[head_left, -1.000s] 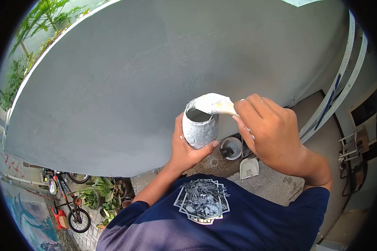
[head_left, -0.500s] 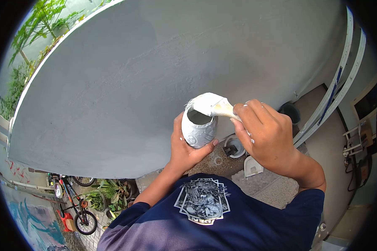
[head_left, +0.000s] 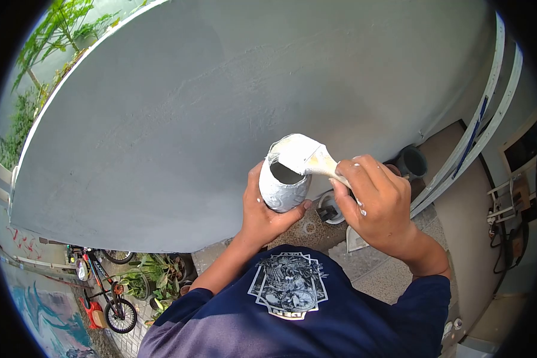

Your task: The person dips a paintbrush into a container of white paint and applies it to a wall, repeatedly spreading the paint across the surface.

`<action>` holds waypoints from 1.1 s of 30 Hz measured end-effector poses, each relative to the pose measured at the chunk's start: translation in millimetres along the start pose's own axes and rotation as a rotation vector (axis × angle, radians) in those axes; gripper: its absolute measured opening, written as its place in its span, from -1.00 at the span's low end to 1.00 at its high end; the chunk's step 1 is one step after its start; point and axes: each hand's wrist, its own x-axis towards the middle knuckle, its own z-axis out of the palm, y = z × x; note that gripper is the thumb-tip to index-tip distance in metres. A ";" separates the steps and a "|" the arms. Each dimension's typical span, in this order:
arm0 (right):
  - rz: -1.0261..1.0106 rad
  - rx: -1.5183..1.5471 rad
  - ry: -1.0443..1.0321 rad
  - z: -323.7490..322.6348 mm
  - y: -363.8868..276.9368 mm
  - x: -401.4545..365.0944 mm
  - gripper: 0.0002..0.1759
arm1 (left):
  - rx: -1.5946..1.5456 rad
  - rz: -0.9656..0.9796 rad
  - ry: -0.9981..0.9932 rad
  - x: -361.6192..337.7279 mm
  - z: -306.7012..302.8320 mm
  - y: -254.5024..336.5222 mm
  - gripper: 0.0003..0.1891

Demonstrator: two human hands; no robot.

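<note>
My left hand [head_left: 261, 209] is wrapped round a white-coated, open-topped vase [head_left: 282, 192], its dark hollow mouth facing up toward me. Fingers and thumb grip its sides from below. In my right hand [head_left: 380, 200] is a paintbrush [head_left: 321, 163], pinched by its pale handle. The brush's wide head, covered in white paint, lies across the far rim of the vase and hides part of that rim. Spots of white paint mark the fingers of my right hand.
A large grey wall [head_left: 161, 119] fills the space ahead. Below on the right are a dark bucket [head_left: 411, 162] and a white container [head_left: 335, 209]. A bicycle [head_left: 116, 301] and potted plants [head_left: 158, 274] stand at lower left. White curved rails [head_left: 489, 119] run along the right.
My right hand has moved slightly down, and the brush head lies flatter against the vase's far rim. My left hand and the vase have hardly moved.
</note>
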 end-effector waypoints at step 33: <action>0.160 0.255 -0.340 -86.7 27.9 28.2 -0.78 | 0.147 0.081 -0.148 4.0 -18.6 -2.5 0.02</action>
